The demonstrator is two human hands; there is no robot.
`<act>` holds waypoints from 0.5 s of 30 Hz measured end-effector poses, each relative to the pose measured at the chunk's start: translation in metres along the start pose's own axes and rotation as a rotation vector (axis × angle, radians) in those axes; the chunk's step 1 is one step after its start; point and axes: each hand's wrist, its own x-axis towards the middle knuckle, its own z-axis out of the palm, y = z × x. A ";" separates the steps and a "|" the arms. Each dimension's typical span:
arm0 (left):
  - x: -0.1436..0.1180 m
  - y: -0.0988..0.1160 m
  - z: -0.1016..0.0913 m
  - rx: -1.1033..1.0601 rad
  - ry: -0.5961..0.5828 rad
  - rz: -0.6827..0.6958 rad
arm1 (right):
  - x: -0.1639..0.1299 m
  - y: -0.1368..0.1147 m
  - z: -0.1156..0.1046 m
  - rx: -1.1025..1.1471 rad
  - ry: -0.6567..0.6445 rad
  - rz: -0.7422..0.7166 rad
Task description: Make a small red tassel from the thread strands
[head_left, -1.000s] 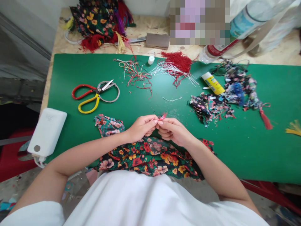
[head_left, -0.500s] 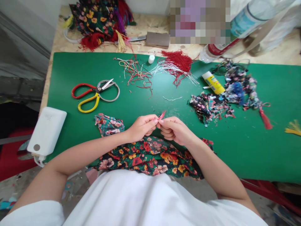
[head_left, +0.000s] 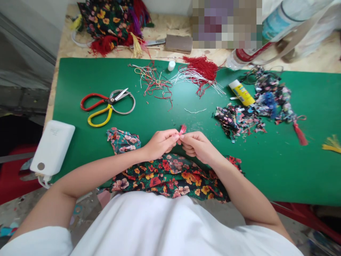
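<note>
**Small red tuft pinched between both hands above the green mat**

A small red tuft (head_left: 182, 128) is held up at the fingertips, just above the near middle of the green mat (head_left: 170, 106). It is pinched from one side by the left hand (head_left: 161, 143), thumb and forefinger closed tight on its base, and from the other by the right hand (head_left: 196, 146), fingers curled and closed on the same piece. The two hands are pressed together at the tips.

Beneath the wrists, a floral cloth (head_left: 170, 177) is draped over the mat's near edge. Red- and yellow-handled scissors (head_left: 106, 105) are laid well off to the left, blades parted. Loose red and white threads (head_left: 157, 83) are scattered farther back, and fabric scraps (head_left: 238, 120) are heaped to the right beside a yellow glue stick (head_left: 242, 93).
</note>
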 end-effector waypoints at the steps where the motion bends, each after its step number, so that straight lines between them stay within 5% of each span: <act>1: 0.000 0.000 0.000 -0.004 0.002 -0.006 | 0.000 0.000 0.000 -0.018 -0.005 -0.009; 8: 0.003 0.003 -0.002 -0.058 -0.010 -0.026 | 0.000 0.002 0.000 -0.280 -0.019 -0.206; 15: 0.004 0.003 -0.001 -0.088 -0.014 -0.021 | -0.002 -0.002 0.002 -0.218 -0.042 -0.247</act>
